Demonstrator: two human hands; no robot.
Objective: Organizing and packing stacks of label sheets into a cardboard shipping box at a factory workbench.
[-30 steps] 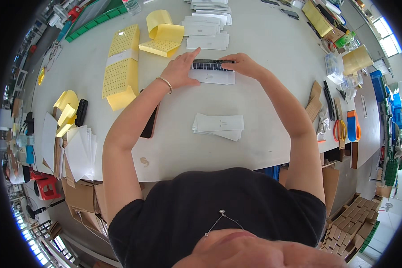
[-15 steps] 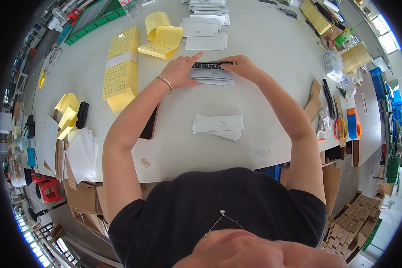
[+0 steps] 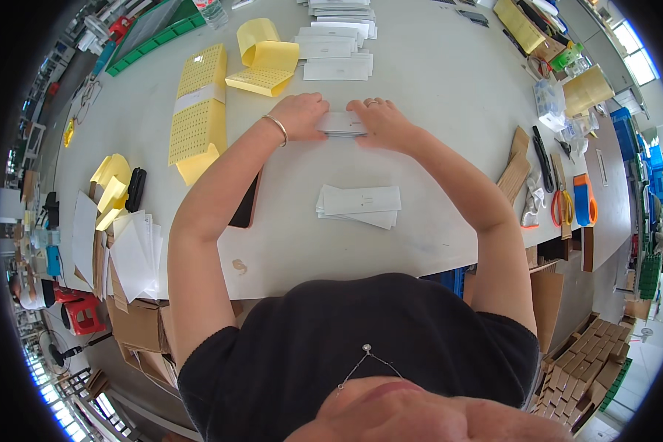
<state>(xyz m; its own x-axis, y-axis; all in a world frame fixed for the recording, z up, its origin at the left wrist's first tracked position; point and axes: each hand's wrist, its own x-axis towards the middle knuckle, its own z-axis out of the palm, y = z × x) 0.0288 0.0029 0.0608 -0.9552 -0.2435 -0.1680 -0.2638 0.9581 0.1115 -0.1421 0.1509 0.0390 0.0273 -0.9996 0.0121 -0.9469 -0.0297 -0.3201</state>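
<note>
Between my hands lies a small stack of white rectangular cards, flat on the table. My left hand grips its left end, fingers curled over the edge. At the opposite end my right hand is closed on the stack, covering that part of it. Nearer to me, a loose fan of similar white cards rests on the table. Beyond my hands, a long row of overlapping white cards runs to the far edge.
Left of my hands are a yellow perforated stack and a curled yellow sheet. A phone lies beside my left forearm. Scissors, an orange-and-blue tape roll and a black cutter sit at the right edge.
The black gridded strip that stood tilted between my hands no longer shows; a white face lies on the stack instead. My right hand has moved slightly left, and my left fingers have curled in.
</note>
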